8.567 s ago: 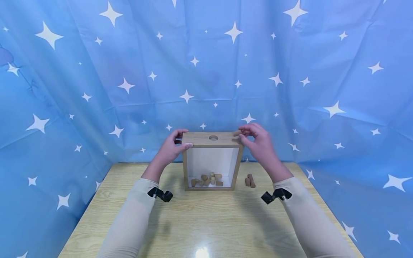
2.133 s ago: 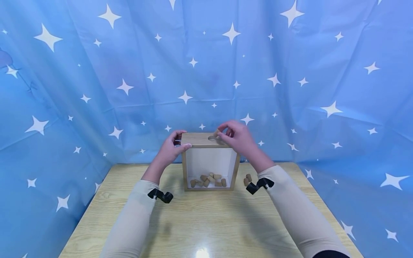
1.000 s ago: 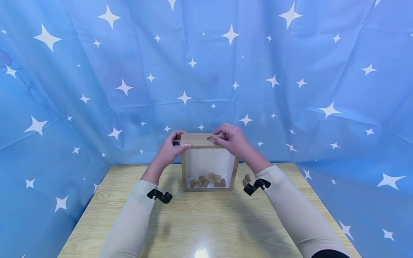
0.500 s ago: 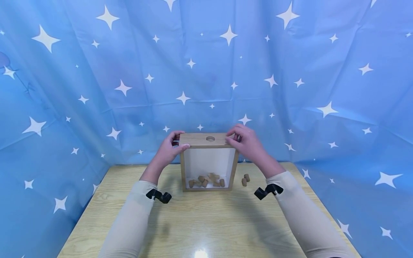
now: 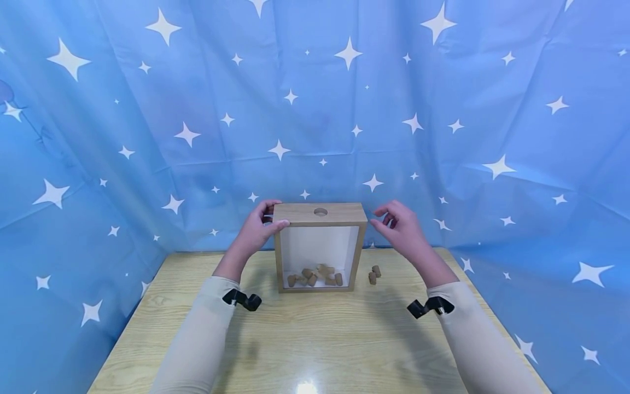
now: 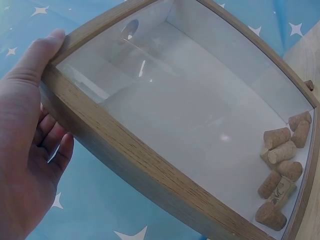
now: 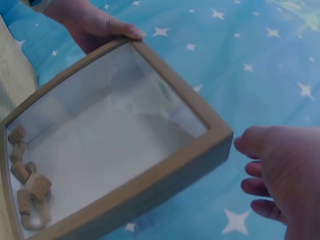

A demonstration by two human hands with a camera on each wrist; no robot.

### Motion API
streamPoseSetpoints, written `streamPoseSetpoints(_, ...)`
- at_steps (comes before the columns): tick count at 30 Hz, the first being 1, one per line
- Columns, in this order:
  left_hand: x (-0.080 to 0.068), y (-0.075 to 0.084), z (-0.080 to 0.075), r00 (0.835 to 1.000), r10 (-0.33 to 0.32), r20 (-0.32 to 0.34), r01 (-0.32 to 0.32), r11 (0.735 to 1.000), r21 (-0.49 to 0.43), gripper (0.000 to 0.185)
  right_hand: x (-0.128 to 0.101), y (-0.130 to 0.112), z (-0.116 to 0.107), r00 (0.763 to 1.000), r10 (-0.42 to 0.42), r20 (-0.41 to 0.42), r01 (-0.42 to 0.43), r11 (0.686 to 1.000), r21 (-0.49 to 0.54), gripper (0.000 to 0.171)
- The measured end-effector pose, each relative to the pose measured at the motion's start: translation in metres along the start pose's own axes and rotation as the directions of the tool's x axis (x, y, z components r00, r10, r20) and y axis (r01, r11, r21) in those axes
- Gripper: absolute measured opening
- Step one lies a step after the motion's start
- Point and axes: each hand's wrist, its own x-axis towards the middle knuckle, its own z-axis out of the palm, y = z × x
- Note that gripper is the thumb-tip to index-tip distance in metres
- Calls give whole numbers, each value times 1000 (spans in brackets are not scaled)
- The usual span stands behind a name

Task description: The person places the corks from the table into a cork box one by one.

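Observation:
A shadow box (image 5: 284,257) with a wooden frame and a clear front stands upright on the table, a round hole (image 5: 321,212) in its top. Several corks (image 6: 276,138) lie in a heap along its bottom. My left hand (image 5: 257,227) grips the upper left corner, thumb on the top's front edge and fingers round the far side. Just off the upper right corner hangs my right hand (image 5: 401,230), fingers loosely bent and apart from the frame, holding nothing in the right wrist view. Two loose corks (image 5: 372,278) lie on the table right of the box.
The light wood table (image 5: 305,339) reaches from the box toward the person. Behind it and at both sides hangs a blue cloth (image 5: 226,82) with white stars. Both forearms carry black wrist mounts (image 5: 242,299).
My right hand brought a cork to the hole and let it go inside, then moved off right past the box's corner. Table corks dropped from three to two. My left hand kept its grip.

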Motion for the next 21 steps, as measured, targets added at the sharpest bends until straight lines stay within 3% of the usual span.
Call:
streamPoseSetpoints(11, -1, 2, 0, 1000, 5, -5, -5, 1000, 3, 65, -45, 44, 12, 988, 135, 78, -133, 990, -39, 13)
streamPoseSetpoints(21, 0, 1, 0, 1000, 2, 1, -2, 1000, -2, 67, -83, 81, 46, 942, 264, 205, -257, 964, -63, 29)
